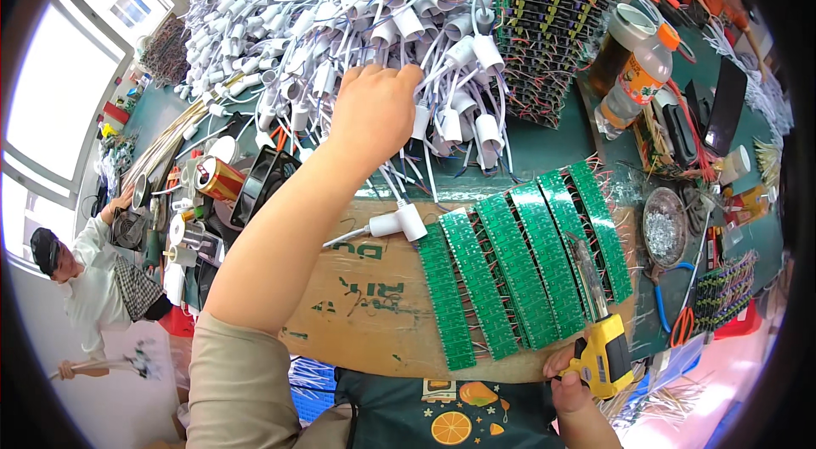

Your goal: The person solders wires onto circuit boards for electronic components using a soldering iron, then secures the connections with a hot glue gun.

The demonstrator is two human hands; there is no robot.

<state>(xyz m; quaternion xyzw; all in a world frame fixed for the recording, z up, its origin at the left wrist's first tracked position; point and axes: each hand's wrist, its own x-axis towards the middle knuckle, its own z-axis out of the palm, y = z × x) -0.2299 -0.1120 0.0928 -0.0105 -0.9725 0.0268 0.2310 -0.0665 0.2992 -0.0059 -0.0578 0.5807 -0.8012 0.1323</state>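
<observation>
My left hand (374, 111) reaches into a heap of white lamp sockets with wires (331, 11). Its fingers curl down among the wires; their tips and whatever they grip are hidden. At the lower right, my right hand (568, 381) is closed around a yellow-and-black soldering gun (605, 355), its metal tip pointing up over the boards. Several strips of green circuit boards (517, 270) lie side by side on a brown cardboard sheet (357, 313), with thin red wires between them. Left of these boards, one white socket (410, 220) lies on the cardboard with its wires.
Behind stands a tall stack of wired boards (548, 32). At right are a bottle with an orange cap (637, 79), a round dish of small silvery bits (665, 224) and orange-handled scissors (682, 326). A black fan (265, 184) and a can (219, 179) stand left. Another person (98, 279) sits farther left.
</observation>
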